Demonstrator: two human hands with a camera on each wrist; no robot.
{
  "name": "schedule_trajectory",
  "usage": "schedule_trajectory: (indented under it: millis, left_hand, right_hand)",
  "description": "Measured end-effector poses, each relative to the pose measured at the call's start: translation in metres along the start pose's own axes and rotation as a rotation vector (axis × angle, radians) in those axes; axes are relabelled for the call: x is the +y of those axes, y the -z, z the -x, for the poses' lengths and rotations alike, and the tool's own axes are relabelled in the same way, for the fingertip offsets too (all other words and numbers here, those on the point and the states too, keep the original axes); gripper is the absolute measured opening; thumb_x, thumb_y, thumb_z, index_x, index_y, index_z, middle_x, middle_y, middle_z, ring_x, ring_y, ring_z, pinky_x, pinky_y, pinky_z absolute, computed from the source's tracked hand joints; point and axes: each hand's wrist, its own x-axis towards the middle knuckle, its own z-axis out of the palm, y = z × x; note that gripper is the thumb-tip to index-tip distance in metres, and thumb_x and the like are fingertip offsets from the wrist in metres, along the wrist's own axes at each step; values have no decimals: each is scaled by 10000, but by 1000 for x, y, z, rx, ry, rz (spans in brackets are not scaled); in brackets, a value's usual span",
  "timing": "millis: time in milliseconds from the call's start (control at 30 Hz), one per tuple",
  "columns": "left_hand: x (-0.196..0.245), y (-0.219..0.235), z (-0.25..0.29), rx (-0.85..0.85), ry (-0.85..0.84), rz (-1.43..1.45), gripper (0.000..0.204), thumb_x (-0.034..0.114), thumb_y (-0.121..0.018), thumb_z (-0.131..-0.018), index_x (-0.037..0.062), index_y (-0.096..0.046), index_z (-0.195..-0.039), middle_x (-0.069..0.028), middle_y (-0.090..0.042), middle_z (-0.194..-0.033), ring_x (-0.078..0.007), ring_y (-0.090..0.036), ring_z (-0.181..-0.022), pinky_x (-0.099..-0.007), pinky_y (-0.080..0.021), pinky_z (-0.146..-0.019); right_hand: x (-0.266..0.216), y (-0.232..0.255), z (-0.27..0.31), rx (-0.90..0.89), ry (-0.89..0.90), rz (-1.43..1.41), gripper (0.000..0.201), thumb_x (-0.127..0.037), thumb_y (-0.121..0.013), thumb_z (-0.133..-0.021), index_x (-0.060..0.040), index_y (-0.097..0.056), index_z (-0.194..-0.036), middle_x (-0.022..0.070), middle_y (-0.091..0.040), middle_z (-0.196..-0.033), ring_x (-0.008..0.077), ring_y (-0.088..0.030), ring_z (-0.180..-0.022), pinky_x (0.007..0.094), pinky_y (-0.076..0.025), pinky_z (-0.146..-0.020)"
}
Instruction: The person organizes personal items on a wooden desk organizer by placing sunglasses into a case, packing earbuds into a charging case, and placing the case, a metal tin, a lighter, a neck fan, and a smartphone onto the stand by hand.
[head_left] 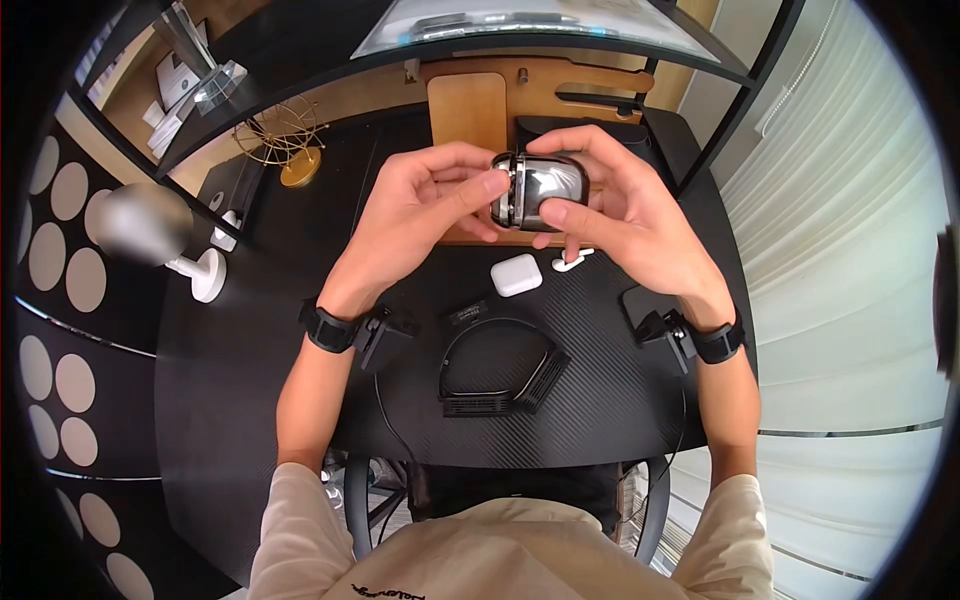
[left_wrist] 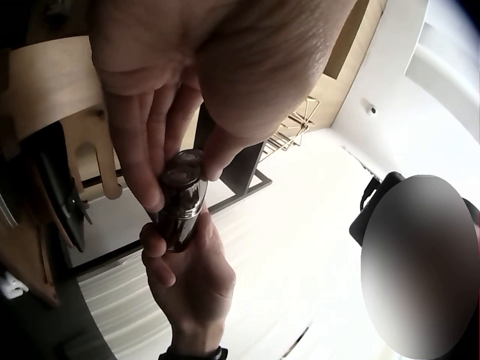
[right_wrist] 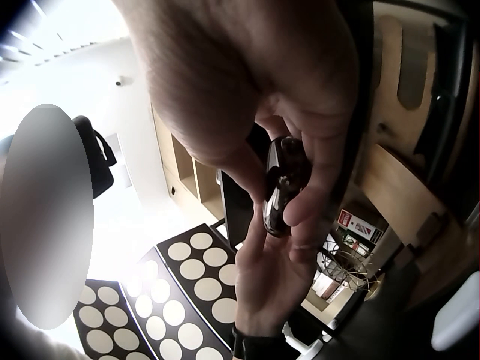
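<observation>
Both hands hold a small glossy black case (head_left: 560,182) with a silvery band across it, raised over the back of the desk. The left hand (head_left: 420,210) pinches its narrower end, thumb on the near face. Around the wider part curl the fingers of the right hand (head_left: 635,205), its thumb pressed on the shiny surface. In the left wrist view the case (left_wrist: 180,214) stands between the fingertips of both hands; what is inside it is hidden. Below the hands, a white earbud case (head_left: 516,275) lies on the desk beside white earbuds (head_left: 568,263).
A black curved band with slatted ends (head_left: 480,407) lies near the desk's front edge. At the left stand a white-based lamp (head_left: 208,276) and a gold wire ornament (head_left: 298,168). A wooden stand (head_left: 467,110) rises behind the hands, under a black shelf frame (head_left: 740,110).
</observation>
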Motion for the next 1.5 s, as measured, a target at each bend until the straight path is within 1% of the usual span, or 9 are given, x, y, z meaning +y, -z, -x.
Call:
schedule_trajectory:
  millis: [67, 267, 867, 933, 1033, 1267, 1333, 1500]
  left_hand:
    - [2, 0, -1, -4, -24, 22, 312, 209, -736, -994, -57, -683, -1147, -97, -733, -989, -129, -733, -793, -247, -621, -699]
    - [0, -4, 1, 39, 32, -20, 301, 179, -751, -980, -62, -686, -1149, -100, -737, -991, -116, -728, -786, -244, -620, -695]
    - [5, -7, 2, -2, 13, 0, 307, 201, -724, -1004, -65, -674, -1150, -96, -723, -989, -114, -719, -798, -247, -614, -710]
    - [1, -6, 2, 2, -8, -54, 273, 148, -678, -1020, -66, -658, -1188, -123, -729, -1025, -157, -734, -766, -268, -619, -699]
    - [3, -7, 1, 15, 17, -46, 272, 140, -679, -1019, -71, -657, -1189, -124, -730, -1020, -155, -732, -767, -264, -617, -698]
    - [2, -6, 1, 14, 0, -45, 250, 119, -679, -1017, -71, -663, -1178, -121, -732, -994, -143, -718, -756, -260, -610, -691]
    - [2, -5, 1, 8, -9, -58, 324, 223, -724, -1007, -59, -682, -1160, -85, -720, -930, -104, -707, -783, -247, -611, -707]
    - [1, -5, 1, 11, -12, -60, 316, 224, -728, -1004, -55, -688, -1149, -77, -718, -912, -94, -699, -780, -246, -611, -710]
  right_hand:
    - [-3, 2, 0, 2, 7, -30, 421, -87, -680, -1007, -29, -496, -1382, 68, -656, -1048, 118, -704, -849, 242, -554, -640]
    - [-1, -3, 1, 9, -12, 40, 428, -79, -695, -996, -20, -509, -1376, 83, -660, -1086, 118, -699, -855, 246, -568, -658]
    - [-5, 1, 1, -1, 1, 18, 444, -73, -706, -988, -17, -510, -1382, 81, -672, -1081, 113, -697, -859, 246, -561, -683]
    - [-6, -1, 2, -5, -17, 37, 450, -68, -706, -986, -18, -506, -1386, 81, -675, -1076, 111, -695, -862, 244, -562, -685]
    - [-5, 0, 1, 3, -7, 22, 454, -66, -706, -985, -19, -503, -1389, 81, -679, -1065, 114, -696, -860, 245, -565, -688]
    - [-4, 2, 0, -7, 0, 46, 458, -72, -710, -984, -18, -502, -1388, 79, -684, -1058, 113, -697, -862, 251, -572, -687]
    - [-3, 2, 0, -5, -7, 31, 462, -72, -712, -983, -17, -500, -1389, 82, -687, -1063, 113, -697, -864, 254, -574, -687]
    - [-4, 2, 0, -1, -10, 45, 468, -66, -713, -980, -16, -496, -1392, 85, -688, -1075, 115, -698, -873, 255, -577, -690]
